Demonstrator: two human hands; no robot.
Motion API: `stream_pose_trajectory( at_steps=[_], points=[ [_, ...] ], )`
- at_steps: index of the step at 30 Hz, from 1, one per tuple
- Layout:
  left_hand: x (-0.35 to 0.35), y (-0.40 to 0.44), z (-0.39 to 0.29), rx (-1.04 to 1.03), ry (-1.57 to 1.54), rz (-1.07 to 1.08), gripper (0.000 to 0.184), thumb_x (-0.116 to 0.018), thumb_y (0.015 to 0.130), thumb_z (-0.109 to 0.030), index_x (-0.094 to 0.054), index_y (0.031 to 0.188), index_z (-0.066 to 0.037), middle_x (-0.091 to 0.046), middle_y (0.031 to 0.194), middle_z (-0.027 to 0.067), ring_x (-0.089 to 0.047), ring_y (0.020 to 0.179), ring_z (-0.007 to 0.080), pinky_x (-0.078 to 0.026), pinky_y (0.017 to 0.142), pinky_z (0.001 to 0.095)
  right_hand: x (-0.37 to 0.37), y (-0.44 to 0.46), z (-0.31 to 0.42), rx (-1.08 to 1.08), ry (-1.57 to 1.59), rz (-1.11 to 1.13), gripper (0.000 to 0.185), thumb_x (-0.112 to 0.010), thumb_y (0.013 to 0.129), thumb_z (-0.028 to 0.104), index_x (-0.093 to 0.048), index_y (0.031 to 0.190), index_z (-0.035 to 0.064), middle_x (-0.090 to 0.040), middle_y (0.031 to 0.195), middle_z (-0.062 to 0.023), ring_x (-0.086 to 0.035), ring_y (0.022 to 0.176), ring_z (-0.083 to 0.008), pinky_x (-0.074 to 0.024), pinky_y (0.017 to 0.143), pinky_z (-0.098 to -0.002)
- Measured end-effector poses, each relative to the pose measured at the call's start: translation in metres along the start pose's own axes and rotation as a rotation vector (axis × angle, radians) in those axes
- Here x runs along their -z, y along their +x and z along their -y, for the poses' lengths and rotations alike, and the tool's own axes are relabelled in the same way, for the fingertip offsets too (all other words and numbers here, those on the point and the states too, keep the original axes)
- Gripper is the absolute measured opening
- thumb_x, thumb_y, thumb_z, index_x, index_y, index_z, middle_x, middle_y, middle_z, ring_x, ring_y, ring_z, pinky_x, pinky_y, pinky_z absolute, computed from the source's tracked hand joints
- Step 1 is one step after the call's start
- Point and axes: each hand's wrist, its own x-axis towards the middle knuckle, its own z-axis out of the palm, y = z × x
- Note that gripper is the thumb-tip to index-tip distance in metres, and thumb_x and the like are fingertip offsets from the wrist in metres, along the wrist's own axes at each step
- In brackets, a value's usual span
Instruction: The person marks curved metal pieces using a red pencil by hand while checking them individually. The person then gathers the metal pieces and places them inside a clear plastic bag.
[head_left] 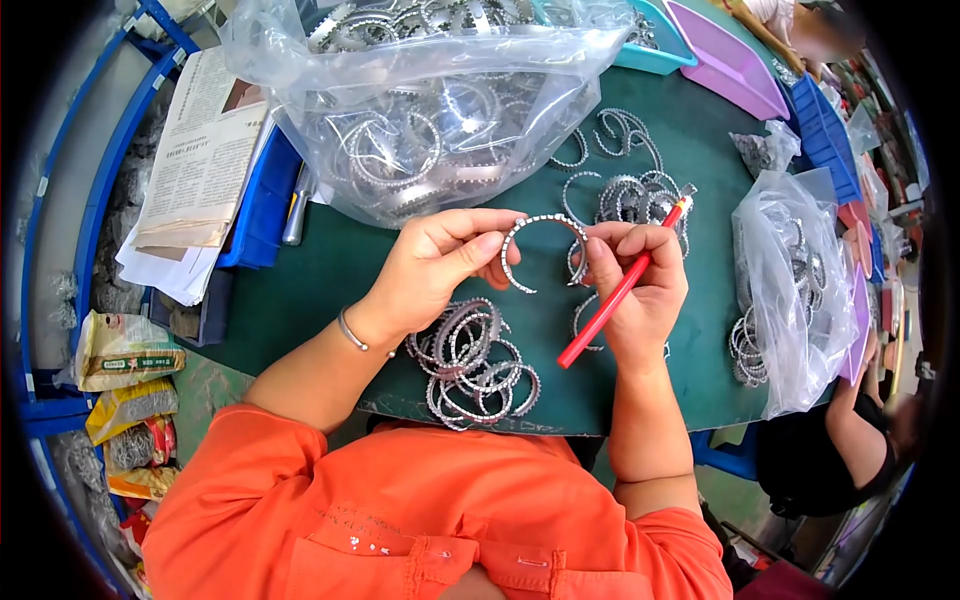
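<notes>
Head cam; faces fwd & down; close abv green tabletop [290,290]; wide-angle.

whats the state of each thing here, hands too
Left hand: pinching the ring
Right hand: holding the pen, fingers at the ring
Ring: raised, its gap towards the body
Pen: slanting across the fingers
Pile: loose, on the table
Big bag: packed with rings
Small bag: limp, rings showing through
Newspaper: lying on loose sheets
</notes>
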Motion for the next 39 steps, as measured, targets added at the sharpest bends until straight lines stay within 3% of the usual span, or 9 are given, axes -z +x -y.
stream_pose_trajectory(
  at_steps=[10, 18, 39],
  points=[
    [0.0002, 0.0002, -0.0002, -0.002, 0.001, 0.003, 0.030, -0.048, 0.091, -0.012, -0.051, 0.117, 0.004, -0.060, 0.089, 0.0080, -0.059, 0.076, 0.0118, -0.050, 0.070, 0.0235, 0.0001, -0.0001, 0.0004, -0.028, -0.030, -0.023, 0.017, -0.054, 0.082, -0.008, -0.041, 0.083, 0.0026, -0.061, 0.086, -0.0143, -0.058, 0.067, -0.0115, -0.0474, 0.055, -0.0200],
    [-0.0003, 0.0003, 0.0002, 0.002, -0.018, -0.009, 0.030, -0.049, 0.091, -0.012, -0.052, 0.116, 0.004, -0.060, 0.089, 0.0083, -0.059, 0.076, 0.0121, -0.050, 0.069, 0.0235, 0.0012, -0.0006, -0.0016, 0.027, -0.002, -0.008, 0.019, -0.054, 0.080, -0.010, -0.040, 0.083, 0.0022, -0.061, 0.088, -0.0151, -0.059, 0.071, -0.0121, -0.0491, 0.062, -0.0220],
    [-0.0007, 0.0001, -0.0001, -0.017, 0.100, -0.034, 0.030, -0.053, 0.088, -0.010, -0.053, 0.114, 0.004, -0.060, 0.090, 0.0093, -0.059, 0.081, 0.0135, -0.051, 0.072, 0.0268, 0.0022, -0.0006, -0.0010, 0.002, 0.026, -0.016, 0.019, -0.056, 0.080, -0.010, -0.040, 0.082, 0.0014, -0.062, 0.089, -0.0159, -0.058, 0.072, -0.0112, -0.0485, 0.063, -0.0214]
  ],
)
